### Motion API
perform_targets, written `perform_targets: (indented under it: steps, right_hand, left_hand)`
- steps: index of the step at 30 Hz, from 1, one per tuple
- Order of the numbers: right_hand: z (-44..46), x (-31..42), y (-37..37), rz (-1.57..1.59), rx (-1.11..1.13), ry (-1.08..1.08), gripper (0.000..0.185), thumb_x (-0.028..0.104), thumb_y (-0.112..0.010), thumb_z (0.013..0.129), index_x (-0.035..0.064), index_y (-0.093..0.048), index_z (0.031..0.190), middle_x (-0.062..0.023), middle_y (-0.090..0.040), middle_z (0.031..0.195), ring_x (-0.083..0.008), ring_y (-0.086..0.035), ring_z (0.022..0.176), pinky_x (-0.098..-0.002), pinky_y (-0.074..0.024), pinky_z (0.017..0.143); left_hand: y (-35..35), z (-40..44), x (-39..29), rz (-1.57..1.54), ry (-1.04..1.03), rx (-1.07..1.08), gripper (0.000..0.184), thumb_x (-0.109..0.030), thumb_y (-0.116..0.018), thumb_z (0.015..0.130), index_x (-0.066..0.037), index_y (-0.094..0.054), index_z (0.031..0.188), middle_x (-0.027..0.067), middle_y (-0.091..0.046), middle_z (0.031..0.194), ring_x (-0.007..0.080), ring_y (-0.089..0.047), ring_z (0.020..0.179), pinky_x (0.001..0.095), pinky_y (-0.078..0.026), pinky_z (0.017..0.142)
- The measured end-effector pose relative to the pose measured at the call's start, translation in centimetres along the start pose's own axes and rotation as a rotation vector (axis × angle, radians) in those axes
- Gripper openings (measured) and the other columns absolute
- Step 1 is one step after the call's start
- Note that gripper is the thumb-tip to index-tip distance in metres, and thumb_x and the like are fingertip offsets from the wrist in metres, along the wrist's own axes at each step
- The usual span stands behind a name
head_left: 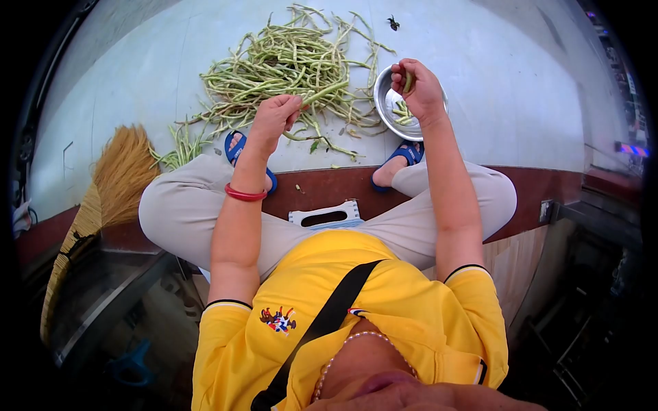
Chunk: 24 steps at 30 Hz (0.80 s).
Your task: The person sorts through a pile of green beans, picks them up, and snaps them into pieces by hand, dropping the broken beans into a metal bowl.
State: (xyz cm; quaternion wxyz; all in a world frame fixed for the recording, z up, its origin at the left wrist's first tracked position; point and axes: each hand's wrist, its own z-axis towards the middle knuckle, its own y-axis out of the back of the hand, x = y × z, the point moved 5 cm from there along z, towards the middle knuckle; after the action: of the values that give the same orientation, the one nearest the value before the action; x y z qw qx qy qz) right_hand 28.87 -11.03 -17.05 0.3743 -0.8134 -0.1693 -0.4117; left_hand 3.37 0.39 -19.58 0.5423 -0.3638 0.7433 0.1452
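Observation:
My left hand (277, 118) is closed on a long green bean (325, 92), which sticks out to the right past the fingertips. It is in front of a big tangled pile of long green beans (274, 58) on the pale floor. My right hand (419, 89) is curled around a short bean piece (408, 83) above a metal bowl (385, 113). Inside the bowl lie several short bean pieces (403, 112). The hand and forearm cover part of the bowl's right side.
A smaller bunch of beans (184, 147) lies by my left knee. A straw broom (123, 171) leans at the left. My feet in blue sandals (410, 153) flank the near side of the pile. A small dark object (393, 23) lies beyond the bowl.

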Motion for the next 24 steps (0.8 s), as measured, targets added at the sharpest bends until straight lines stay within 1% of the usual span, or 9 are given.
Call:
perform_targets:
  steps: [1,3,5,8,11,15,18,21,24]
  right_hand:
    - [-0.4,-0.6,-1.3,-0.192,0.170,-0.074,0.011,0.013,-0.052,0.083,0.0034,-0.058,0.087,-0.0041,-0.058,0.075,-0.0121,-0.051,0.063,-0.0268,-0.0434,0.057]
    - [-2.3,-1.5,-3.8,-0.587,0.221,-0.122,0.016,0.018,-0.058,0.083,0.0031,-0.062,0.088,0.0028,-0.050,0.068,-0.0044,-0.040,0.055,-0.0189,-0.0327,0.050]
    - [-2.4,-2.7,-4.8,-0.734,0.224,0.024,0.020,0.021,-0.062,0.082,0.0028,-0.064,0.089,0.0054,-0.048,0.064,-0.0034,-0.036,0.054,-0.0194,-0.0284,0.048]
    - [-2.7,-3.1,-5.1,-0.642,0.219,-0.048,0.014,0.017,-0.063,0.080,0.0032,-0.062,0.082,0.0045,-0.049,0.062,-0.0043,-0.039,0.051,-0.0205,-0.0307,0.046]
    - [-3.0,-3.9,-5.4,-0.254,0.207,-0.192,0.009,0.012,-0.062,0.079,0.0046,-0.058,0.078,0.0047,-0.044,0.058,-0.0054,-0.035,0.047,-0.0216,-0.0285,0.043]
    - [-3.0,-6.1,-5.9,0.158,0.306,-0.345,0.004,0.009,-0.056,0.081,0.0083,-0.053,0.079,0.0071,-0.036,0.057,-0.0044,-0.030,0.046,-0.0207,-0.0282,0.045]
    - [-4.1,-7.1,-7.0,0.119,0.365,-0.383,0.004,0.005,-0.053,0.081,0.0084,-0.052,0.078,0.0064,-0.035,0.058,-0.0040,-0.029,0.047,-0.0203,-0.0284,0.045]
    - [-5.5,-9.1,-7.5,-0.194,0.422,-0.517,0.005,0.009,-0.059,0.077,0.0058,-0.054,0.077,0.0042,-0.041,0.059,-0.0049,-0.032,0.047,-0.0220,-0.0280,0.044]
    - [-6.2,-9.7,-7.8,-0.836,0.501,-0.355,0.014,0.015,-0.066,0.069,0.0047,-0.057,0.070,0.0013,-0.049,0.058,-0.0076,-0.041,0.051,-0.0239,-0.0318,0.046]
  left_hand:
    - [-0.1,0.1,0.1,-0.021,0.011,0.013,0.024,-0.023,-0.053,0.089,-0.003,-0.060,0.078,-0.0045,-0.044,0.054,0.0042,-0.037,0.047,0.0185,-0.028,0.044]
    - [-0.2,0.1,0.0,-0.036,0.015,0.029,0.025,-0.023,-0.053,0.089,-0.002,-0.060,0.078,-0.0044,-0.044,0.054,0.0043,-0.037,0.047,0.0186,-0.028,0.045]
    - [-0.3,0.0,-0.1,-0.075,0.006,0.014,0.023,-0.020,-0.053,0.088,-0.002,-0.061,0.077,-0.0056,-0.042,0.052,0.0035,-0.033,0.046,0.0186,-0.025,0.043]
    - [-0.6,-0.3,-0.4,-0.032,0.010,0.025,0.023,-0.021,-0.053,0.088,-0.003,-0.060,0.076,-0.0047,-0.044,0.054,0.0042,-0.035,0.047,0.0190,-0.026,0.044]
    - [-0.9,-0.3,0.0,-0.058,-0.052,0.022,0.020,-0.024,-0.058,0.087,-0.005,-0.061,0.082,-0.0028,-0.051,0.060,0.0043,-0.042,0.051,0.0179,-0.031,0.046]
    - [-2.0,-0.4,0.7,-0.120,-0.048,-0.003,0.014,-0.015,-0.062,0.083,-0.003,-0.062,0.090,-0.0005,-0.056,0.065,0.0060,-0.048,0.054,0.0185,-0.038,0.048]
    - [-2.7,-0.8,0.6,-0.157,-0.056,0.000,0.012,-0.013,-0.062,0.084,-0.003,-0.062,0.090,-0.0004,-0.057,0.067,0.0058,-0.049,0.055,0.0186,-0.038,0.048]
    - [-2.8,-1.0,0.3,-0.153,-0.080,-0.031,0.012,-0.013,-0.061,0.084,-0.003,-0.062,0.089,-0.0006,-0.057,0.068,0.0055,-0.049,0.057,0.0186,-0.039,0.049]
    - [-2.0,-0.9,-0.2,-0.151,-0.112,-0.066,0.011,-0.012,-0.060,0.084,-0.003,-0.062,0.090,-0.0008,-0.057,0.068,0.0053,-0.049,0.057,0.0186,-0.039,0.049]
